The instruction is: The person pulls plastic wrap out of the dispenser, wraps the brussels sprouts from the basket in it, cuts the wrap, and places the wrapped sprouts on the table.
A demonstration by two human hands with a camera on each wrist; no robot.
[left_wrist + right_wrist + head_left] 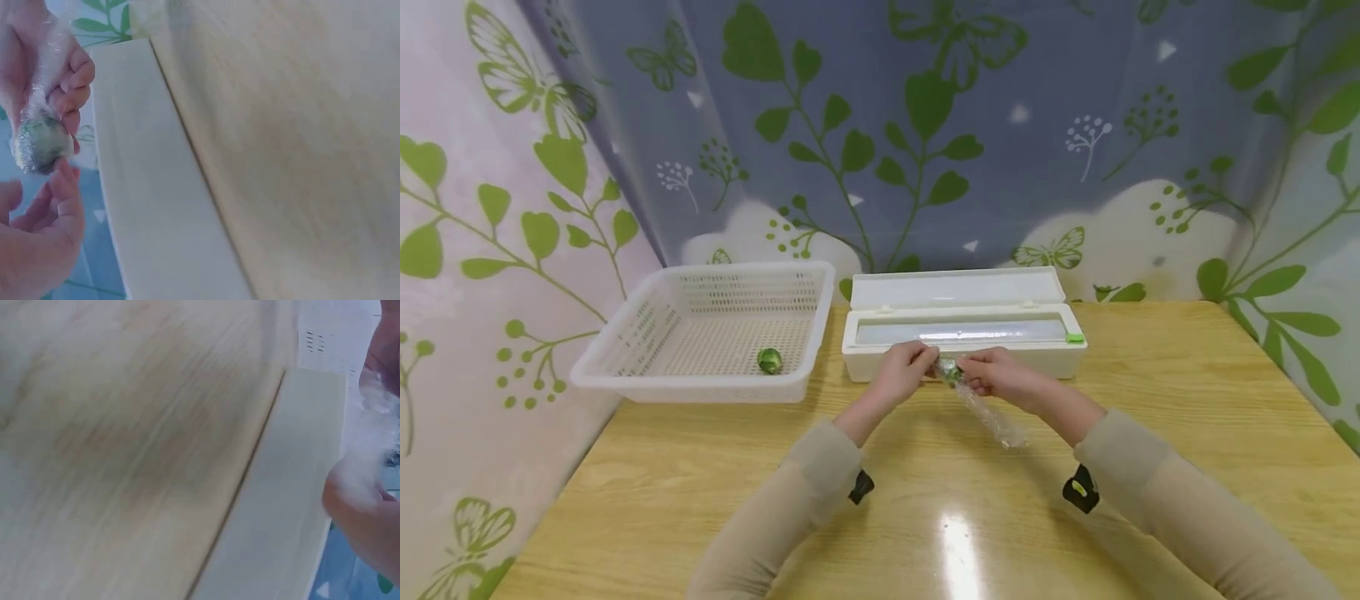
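Note:
A Brussels sprout [44, 145] in clear plastic wrap is held between both hands, just in front of a white wrap dispenser box. The left hand [899, 371] has curled fingers at one side of the sprout; the left wrist view shows its fingertips touching the lower edge. From the other side the right hand [1006, 377] grips the wrapped sprout with thumb and fingers. A loose tail of plastic wrap [992, 417] hangs below the hands in the head view. In the right wrist view the wrap [369, 456] is blurred and the sprout mostly hidden.
The dispenser box [880, 364] has its lid [955, 289] up, a roll of film [958, 332] inside and a green slider [1076, 338] at right. To the left stands a white plastic basket [700, 383] with another Brussels sprout [769, 360] in it. Both stand on a wooden table [715, 483].

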